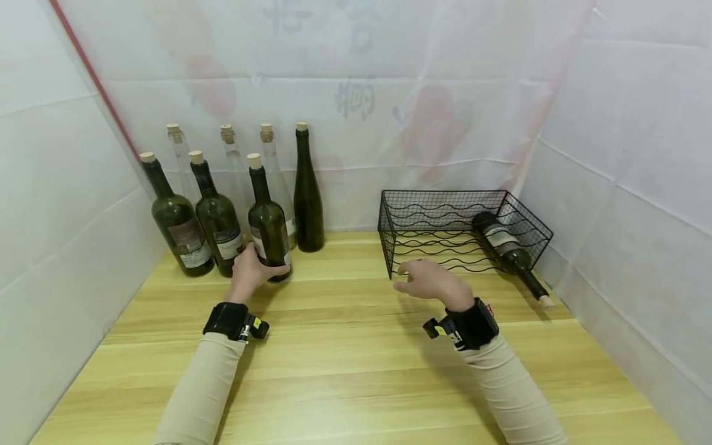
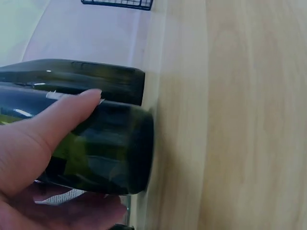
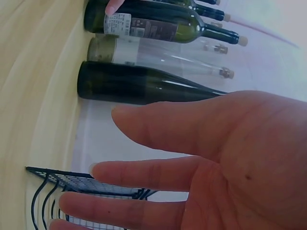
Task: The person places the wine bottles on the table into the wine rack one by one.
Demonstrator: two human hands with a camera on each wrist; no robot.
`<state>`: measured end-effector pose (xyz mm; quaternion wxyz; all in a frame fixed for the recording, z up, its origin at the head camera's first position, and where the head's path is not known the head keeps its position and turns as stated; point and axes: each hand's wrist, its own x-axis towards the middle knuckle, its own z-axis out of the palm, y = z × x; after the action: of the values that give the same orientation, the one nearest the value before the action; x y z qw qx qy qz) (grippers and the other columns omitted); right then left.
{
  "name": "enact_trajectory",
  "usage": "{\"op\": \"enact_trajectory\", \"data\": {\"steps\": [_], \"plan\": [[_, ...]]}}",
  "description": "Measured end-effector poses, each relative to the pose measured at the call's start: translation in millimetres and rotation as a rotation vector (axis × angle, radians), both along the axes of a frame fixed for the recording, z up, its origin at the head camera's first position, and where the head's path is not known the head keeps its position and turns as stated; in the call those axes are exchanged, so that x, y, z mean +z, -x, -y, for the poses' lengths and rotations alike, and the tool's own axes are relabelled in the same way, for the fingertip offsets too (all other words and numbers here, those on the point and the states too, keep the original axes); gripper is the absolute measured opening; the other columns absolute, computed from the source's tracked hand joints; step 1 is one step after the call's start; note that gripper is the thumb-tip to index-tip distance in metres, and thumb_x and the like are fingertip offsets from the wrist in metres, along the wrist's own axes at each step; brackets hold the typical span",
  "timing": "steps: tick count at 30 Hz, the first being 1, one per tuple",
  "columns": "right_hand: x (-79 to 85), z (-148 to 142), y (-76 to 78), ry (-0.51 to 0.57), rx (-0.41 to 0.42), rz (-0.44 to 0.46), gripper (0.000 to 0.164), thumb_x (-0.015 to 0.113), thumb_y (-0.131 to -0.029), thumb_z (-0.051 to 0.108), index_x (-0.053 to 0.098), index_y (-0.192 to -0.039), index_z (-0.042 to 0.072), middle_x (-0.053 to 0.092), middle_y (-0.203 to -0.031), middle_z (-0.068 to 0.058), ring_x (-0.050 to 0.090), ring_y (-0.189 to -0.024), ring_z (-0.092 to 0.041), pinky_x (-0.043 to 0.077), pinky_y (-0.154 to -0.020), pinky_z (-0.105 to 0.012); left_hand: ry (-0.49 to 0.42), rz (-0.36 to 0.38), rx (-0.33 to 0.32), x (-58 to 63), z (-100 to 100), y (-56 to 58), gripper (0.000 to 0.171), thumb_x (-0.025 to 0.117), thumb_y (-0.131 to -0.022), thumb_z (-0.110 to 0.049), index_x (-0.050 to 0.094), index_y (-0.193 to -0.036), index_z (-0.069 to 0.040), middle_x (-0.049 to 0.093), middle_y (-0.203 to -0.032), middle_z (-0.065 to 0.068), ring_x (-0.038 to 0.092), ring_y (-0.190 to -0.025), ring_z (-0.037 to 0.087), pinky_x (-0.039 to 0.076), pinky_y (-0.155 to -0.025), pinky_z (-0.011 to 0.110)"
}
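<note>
My left hand (image 1: 248, 272) grips the lower part of an upright dark green wine bottle (image 1: 269, 225) with a cork in its neck. In the left wrist view the thumb (image 2: 72, 112) lies along one side of this bottle, with the other fingers partly hidden behind it. My right hand (image 1: 431, 281) holds nothing and hovers at the front left of a black wire wine rack (image 1: 445, 191). Its fingers are spread and relaxed in the right wrist view. One labelled dark bottle (image 1: 503, 244) lies in the rack's right side, its corked neck sticking out over the front.
Left of the gripped bottle stand two more labelled green bottles (image 1: 180, 228) (image 1: 218, 222). Behind are several clear corked bottles (image 1: 278, 179) and a slim green bottle (image 1: 308, 204). White sheeting (image 1: 345, 136) encloses the wooden table (image 1: 334, 358) at the back and both sides.
</note>
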<state>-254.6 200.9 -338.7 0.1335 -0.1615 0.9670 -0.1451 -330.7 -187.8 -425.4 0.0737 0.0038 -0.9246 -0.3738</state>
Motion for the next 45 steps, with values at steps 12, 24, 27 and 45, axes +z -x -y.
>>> {"op": "enact_trajectory", "data": {"steps": [12,24,27,45], "plan": [[-4.4,-2,1.2,-0.001,0.009,0.013,0.041,0.058,-0.102,0.026,0.056,-0.136,0.004,0.063,-0.123,-0.016,0.061,-0.11,-0.031,0.049,-0.092,-0.04,-0.008,0.051,-0.259,-4.2,13,1.0,0.116,0.087,-0.073,-0.047,0.017,-0.157,-0.006,0.037,-0.151,0.029,0.039,-0.136,0.05,0.036,-0.109,0.063],[-8.0,-3,1.8,0.007,0.007,0.023,0.039,0.058,-0.102,0.026,0.057,-0.134,0.005,0.062,-0.123,-0.018,0.061,-0.11,-0.031,0.05,-0.09,-0.039,0.017,-0.072,-0.302,-1.0,11,-3.7,0.079,0.096,-0.061,-0.036,0.059,-0.125,-0.009,0.066,-0.121,0.016,0.063,-0.108,0.035,0.051,-0.092,0.051],[-7.9,-4,1.9,0.014,0.009,0.023,0.039,0.057,-0.102,0.025,0.056,-0.135,0.004,0.062,-0.125,-0.019,0.06,-0.111,-0.032,0.05,-0.09,-0.04,0.022,-0.071,-0.321,4.5,8,-5.6,0.077,0.097,-0.06,-0.03,0.06,-0.124,-0.01,0.066,-0.119,0.014,0.063,-0.108,0.035,0.051,-0.092,0.051],[-8.5,-5,4.9,0.033,0.034,0.031,0.039,0.057,-0.102,0.026,0.056,-0.135,0.005,0.063,-0.123,-0.017,0.061,-0.11,-0.031,0.05,-0.091,-0.039,0.417,-0.168,-0.408,28.8,-11,-15.8,0.088,0.098,-0.053,-0.015,0.062,-0.133,-0.01,0.068,-0.114,0.018,0.063,-0.097,0.042,0.054,-0.08,0.054]]}}
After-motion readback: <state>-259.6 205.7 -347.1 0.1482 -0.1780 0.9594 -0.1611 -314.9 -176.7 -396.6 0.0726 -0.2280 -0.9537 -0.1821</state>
